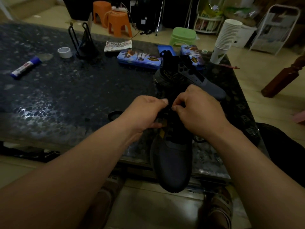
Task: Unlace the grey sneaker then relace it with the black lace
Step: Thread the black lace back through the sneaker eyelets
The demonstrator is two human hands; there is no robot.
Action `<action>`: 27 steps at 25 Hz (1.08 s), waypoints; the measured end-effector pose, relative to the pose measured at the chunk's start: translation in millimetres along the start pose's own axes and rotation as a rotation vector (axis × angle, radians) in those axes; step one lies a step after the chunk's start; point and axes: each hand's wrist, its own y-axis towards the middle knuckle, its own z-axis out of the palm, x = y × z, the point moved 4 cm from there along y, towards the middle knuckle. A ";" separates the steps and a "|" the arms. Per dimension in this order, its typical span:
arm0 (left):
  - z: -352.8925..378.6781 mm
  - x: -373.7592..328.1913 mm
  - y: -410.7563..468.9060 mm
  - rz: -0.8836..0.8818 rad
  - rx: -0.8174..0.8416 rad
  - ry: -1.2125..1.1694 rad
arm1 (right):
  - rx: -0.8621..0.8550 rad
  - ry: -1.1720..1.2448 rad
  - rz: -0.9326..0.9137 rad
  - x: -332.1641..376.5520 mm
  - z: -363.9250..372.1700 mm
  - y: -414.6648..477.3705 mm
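The grey sneaker (171, 156) is lying at the bench's (66, 90) near edge, its toe pointing to 6 o'clock. At its 12 o'clock end, the fingers of the left hand (145, 113) and right hand (199, 111) are pinching the black lace (169, 107).

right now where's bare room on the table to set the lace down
The tabletop is bare between the glue stick, the tape roll and the left hand. Far right is crowded: pencil tins, second sneaker, cup stack.
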 end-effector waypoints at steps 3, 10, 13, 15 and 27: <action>-1.4 -2.0 -0.7 0.073 0.032 0.167 | 0.003 0.010 0.018 -1.5 -0.1 0.2; -2.0 1.1 8.1 0.024 0.163 0.205 | 0.006 0.007 -0.001 -1.2 2.7 1.2; -1.3 6.9 12.1 0.025 0.148 0.170 | 0.021 0.012 -0.020 -1.8 4.5 1.3; -8.1 5.3 15.6 0.008 -0.010 0.017 | 0.028 0.162 0.017 -7.9 -1.8 2.2; -52.4 -5.3 12.1 0.170 0.056 0.757 | -0.143 0.740 0.227 -37.7 -25.9 -5.1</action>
